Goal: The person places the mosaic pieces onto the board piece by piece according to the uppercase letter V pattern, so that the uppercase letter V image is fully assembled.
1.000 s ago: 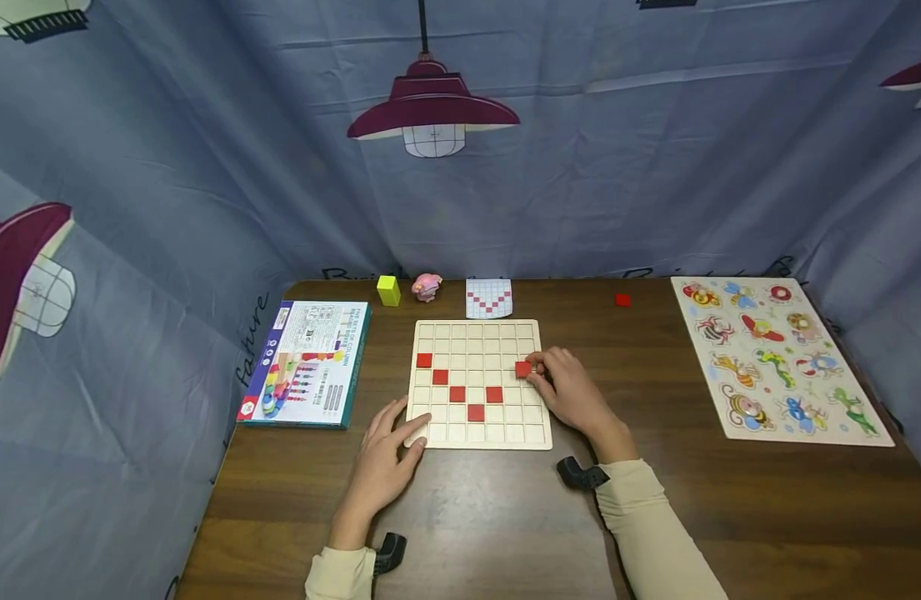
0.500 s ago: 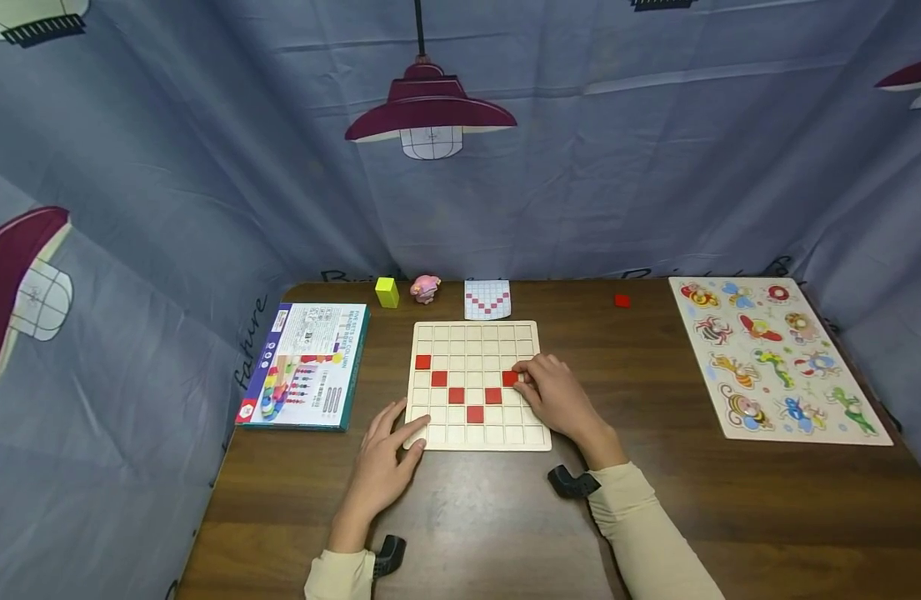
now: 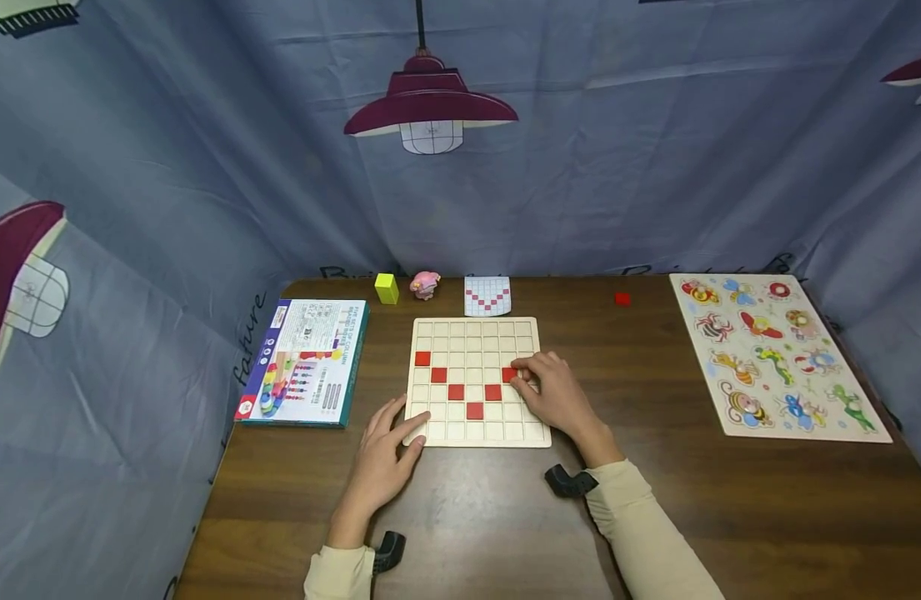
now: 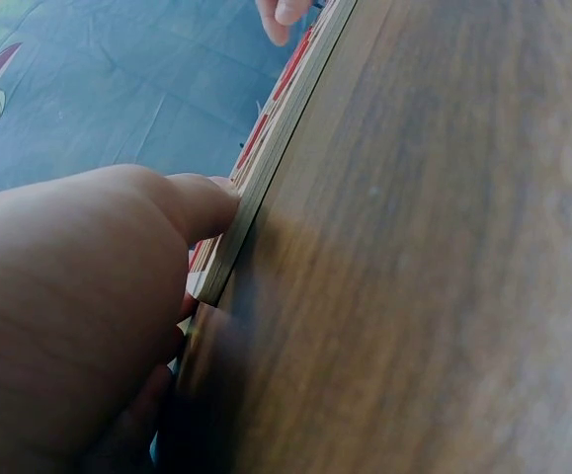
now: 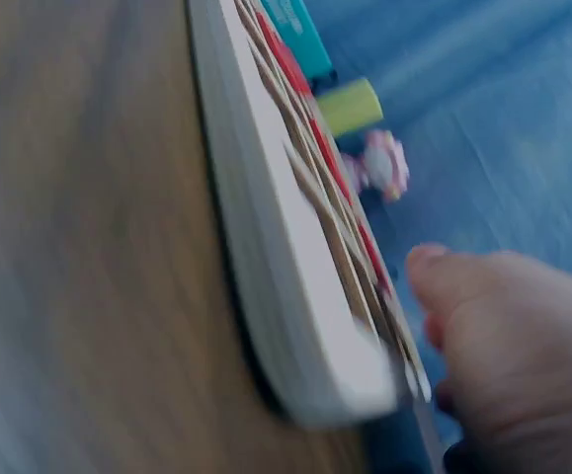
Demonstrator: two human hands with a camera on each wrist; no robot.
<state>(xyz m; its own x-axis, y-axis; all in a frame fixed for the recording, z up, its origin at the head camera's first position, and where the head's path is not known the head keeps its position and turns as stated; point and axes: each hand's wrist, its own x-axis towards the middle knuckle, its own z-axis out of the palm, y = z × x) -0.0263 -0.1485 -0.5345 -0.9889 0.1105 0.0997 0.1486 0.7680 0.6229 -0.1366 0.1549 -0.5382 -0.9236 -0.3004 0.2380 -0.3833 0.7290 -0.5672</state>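
Observation:
In the head view, a cream grid board [image 3: 456, 429] lies on the table with several red square tiles in its cells, such as the lowest tile [image 3: 475, 411]. My right hand [image 3: 561, 398] is over the board's right side, thumb and index finger pinching the right edge of a red square tile [image 3: 508, 374] at its cell. My left hand [image 3: 379, 462] rests at the board's near left corner, fingers spread along the left edge. Its thumb [image 4: 206, 202] presses on the rim in the left wrist view. In the right wrist view, the right hand [image 5: 523, 346] hides its own fingertips.
A small card with a red V pattern [image 3: 488, 297] stands behind the board. Near it are a pink figurine [image 3: 425, 285] and a yellow-green block [image 3: 387, 288]. A boxed set [image 3: 306, 362] lies left, an insect picture board [image 3: 783, 358] right. One loose red tile [image 3: 623, 298] lies behind.
My right hand has moved left and slightly nearer with its red tile, from the board's right edge to a cell up and right of the neighbouring tile. The left hand stays put.

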